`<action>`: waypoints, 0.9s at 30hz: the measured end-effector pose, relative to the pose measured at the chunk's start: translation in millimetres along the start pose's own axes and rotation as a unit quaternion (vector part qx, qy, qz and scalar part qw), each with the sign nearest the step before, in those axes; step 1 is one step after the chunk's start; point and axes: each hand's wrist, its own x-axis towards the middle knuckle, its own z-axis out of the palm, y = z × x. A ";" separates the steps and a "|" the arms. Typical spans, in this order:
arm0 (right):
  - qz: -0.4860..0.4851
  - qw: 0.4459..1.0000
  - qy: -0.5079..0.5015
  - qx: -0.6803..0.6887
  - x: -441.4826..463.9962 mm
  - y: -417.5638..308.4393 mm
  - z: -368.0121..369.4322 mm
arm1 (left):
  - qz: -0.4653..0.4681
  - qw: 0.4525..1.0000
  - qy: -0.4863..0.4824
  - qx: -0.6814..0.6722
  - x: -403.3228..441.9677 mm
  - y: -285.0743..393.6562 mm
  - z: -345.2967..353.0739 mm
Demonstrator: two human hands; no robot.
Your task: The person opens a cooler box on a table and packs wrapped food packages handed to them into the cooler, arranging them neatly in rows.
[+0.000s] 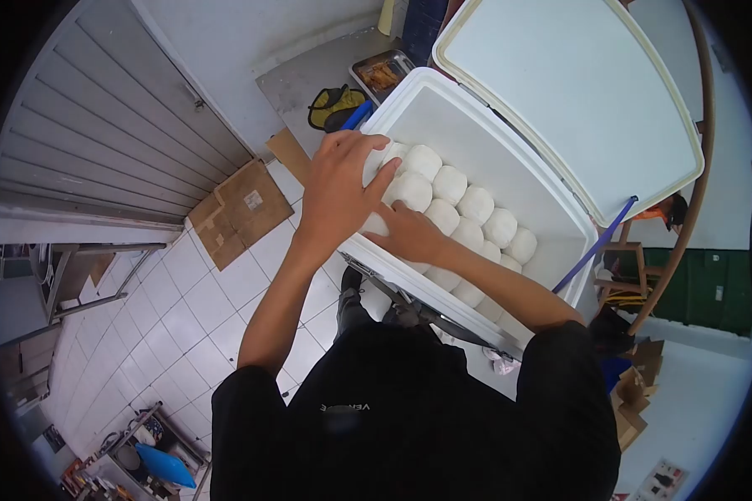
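White balls (450, 184) in a cooler (536, 190), some hidden behind loosely spread hands (341, 179) (415, 237), any hold unclear

Smooth plastic, dull metal, matt cloth

Smooth, faintly glossy plastic for the cooler box (505, 163) and its lid (576, 92). Inside the cooler box — a smooth, matt finish on the white balls (449, 184). Left of it, matt brown cardboard (236, 219), glossy floor tiles (184, 313), dull ribbed metal on the door (117, 142) — and below it, matt cloth in the black shirt (409, 451).

Round white dough balls (475, 204) lie around the right hand (409, 234), in the rectangular white plastic cooler (500, 152).
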 end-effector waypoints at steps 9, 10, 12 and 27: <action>-0.027 0.997 -0.063 -0.036 -2.9 25.7 -8.4 | 0.009 0.999 -0.012 -0.038 3.2 -3.2 2.0; -0.023 0.997 -0.062 -0.034 -4.0 23.9 -10.6 | 0.008 0.999 -0.007 -0.037 4.2 -2.5 1.6; -0.071 0.989 -0.014 -0.128 -5.6 19.0 -9.1 | -0.013 0.999 -0.018 -0.044 7.0 1.0 -0.7; -0.074 0.992 0.097 -0.022 -29.9 76.2 -57.1 | -0.087 0.994 -0.053 -0.045 6.5 -5.6 10.1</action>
